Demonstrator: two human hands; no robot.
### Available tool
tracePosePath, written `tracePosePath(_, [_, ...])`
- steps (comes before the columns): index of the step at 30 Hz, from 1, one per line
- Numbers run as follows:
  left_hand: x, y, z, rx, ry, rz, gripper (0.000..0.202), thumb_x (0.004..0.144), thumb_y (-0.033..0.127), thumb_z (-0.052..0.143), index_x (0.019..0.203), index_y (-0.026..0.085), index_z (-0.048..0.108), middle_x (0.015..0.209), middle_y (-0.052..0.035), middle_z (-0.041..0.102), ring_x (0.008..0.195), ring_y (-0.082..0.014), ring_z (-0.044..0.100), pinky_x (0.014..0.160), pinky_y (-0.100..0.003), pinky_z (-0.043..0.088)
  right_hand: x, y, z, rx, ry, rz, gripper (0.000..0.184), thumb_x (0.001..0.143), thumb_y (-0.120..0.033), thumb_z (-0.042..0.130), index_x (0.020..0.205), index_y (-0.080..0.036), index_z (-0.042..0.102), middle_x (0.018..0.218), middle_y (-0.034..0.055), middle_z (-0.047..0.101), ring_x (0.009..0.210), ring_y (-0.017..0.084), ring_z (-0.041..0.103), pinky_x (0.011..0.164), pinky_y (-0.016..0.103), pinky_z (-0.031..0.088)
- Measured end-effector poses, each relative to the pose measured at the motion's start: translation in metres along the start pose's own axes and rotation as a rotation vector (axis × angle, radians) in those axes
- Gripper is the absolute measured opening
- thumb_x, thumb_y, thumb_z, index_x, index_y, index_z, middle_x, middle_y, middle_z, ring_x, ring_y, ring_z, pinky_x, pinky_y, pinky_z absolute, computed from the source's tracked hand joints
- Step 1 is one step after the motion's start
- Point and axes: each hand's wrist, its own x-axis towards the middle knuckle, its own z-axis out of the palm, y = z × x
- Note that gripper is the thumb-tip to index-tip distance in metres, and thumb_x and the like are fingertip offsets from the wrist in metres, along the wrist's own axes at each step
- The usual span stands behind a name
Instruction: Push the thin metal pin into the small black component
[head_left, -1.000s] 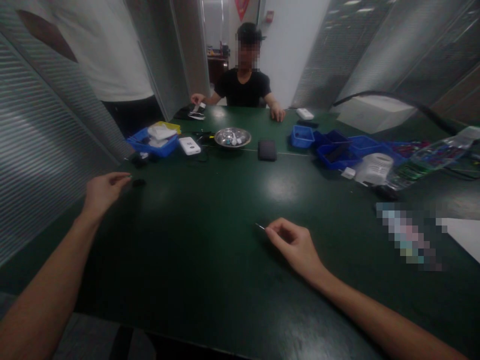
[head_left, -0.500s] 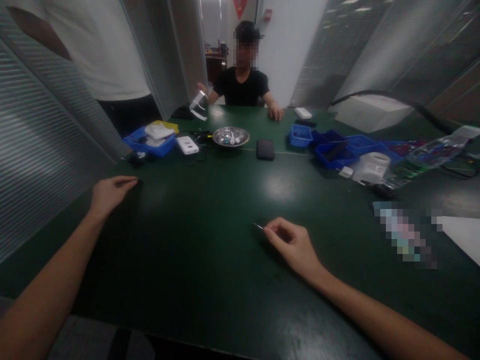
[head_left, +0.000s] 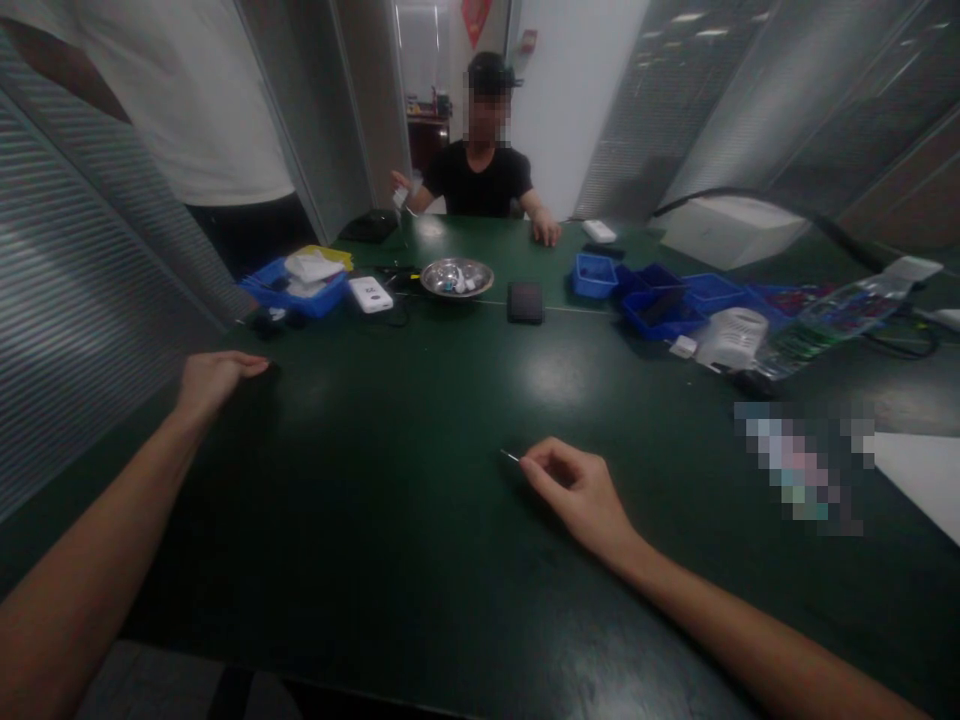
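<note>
My right hand (head_left: 577,490) pinches a thin, silvery, needle-like piece (head_left: 510,455) between thumb and forefinger. Its free end points left, just above the dark green table (head_left: 375,540); I cannot make out its exact kind. Out to the left, my left hand (head_left: 214,383) has its fingertips pressed together at a small dark object (head_left: 274,368), too dim and small to name. That hand is low over the tabletop, in front of a blue tray (head_left: 259,292) with white pieces on it.
A round metal dish (head_left: 427,282) holds small items near the table's middle, beside a white power bank (head_left: 370,295) and a black square item (head_left: 525,302). Blue bins (head_left: 595,277) and a clear bottle (head_left: 832,322) lie right. A person in black (head_left: 476,180) sits opposite; another stands left.
The view has shifted slightly. My left fingers have drawn closer together at the dark object; my right hand keeps its pinch. The seated person's clear strip-like item has turned and dropped.
</note>
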Motion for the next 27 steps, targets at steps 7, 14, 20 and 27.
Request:
tracePosePath(7, [-0.027, 0.015, 0.002, 0.492, -0.043, 0.332, 0.037, 0.094, 0.039, 0.062, 0.118, 0.013, 0.073, 0.108, -0.0024, 0.075, 0.095, -0.0231, 0.066, 0.089, -0.035, 0.050, 0.001, 0.002, 0.001, 0.000, -0.014, -0.012, 0.025, 0.097, -0.041, 0.062, 0.087, -0.020, 0.071, 0.077, 0.0008, 0.067, 0.069, 0.017, 0.062, 0.062, 0.027, 0.046])
tracePosePath(14, [-0.127, 0.089, 0.089, 0.321, -0.521, 0.895, 0.032, 0.103, 0.038, 0.051, 0.120, 0.020, 0.071, 0.121, -0.0084, 0.070, 0.112, -0.0242, 0.064, 0.099, -0.040, 0.049, 0.003, -0.001, 0.002, -0.043, -0.040, -0.007, 0.024, 0.096, -0.040, 0.063, 0.087, -0.020, 0.072, 0.077, 0.0014, 0.069, 0.069, 0.017, 0.064, 0.062, 0.027, 0.047])
tracePosePath(20, [-0.228, 0.147, 0.162, 0.063, -0.770, 0.978, 0.014, 0.097, 0.026, 0.064, 0.107, 0.019, 0.068, 0.099, -0.0050, 0.066, 0.090, -0.0188, 0.061, 0.081, -0.031, 0.049, 0.003, 0.001, -0.003, -0.115, -0.088, -0.055, 0.020, 0.095, -0.033, 0.064, 0.083, -0.020, 0.071, 0.075, -0.0002, 0.069, 0.067, 0.016, 0.063, 0.062, 0.027, 0.045])
tracePosePath(27, [-0.231, 0.142, 0.163, -0.068, -0.812, 0.901, 0.020, 0.095, 0.019, 0.065, 0.115, 0.021, 0.067, 0.107, -0.0050, 0.064, 0.095, -0.0184, 0.060, 0.083, -0.031, 0.048, 0.002, 0.003, -0.009, -0.147, -0.151, -0.082, 0.018, 0.095, -0.030, 0.063, 0.083, -0.020, 0.073, 0.074, -0.0009, 0.070, 0.065, 0.015, 0.062, 0.060, 0.026, 0.043])
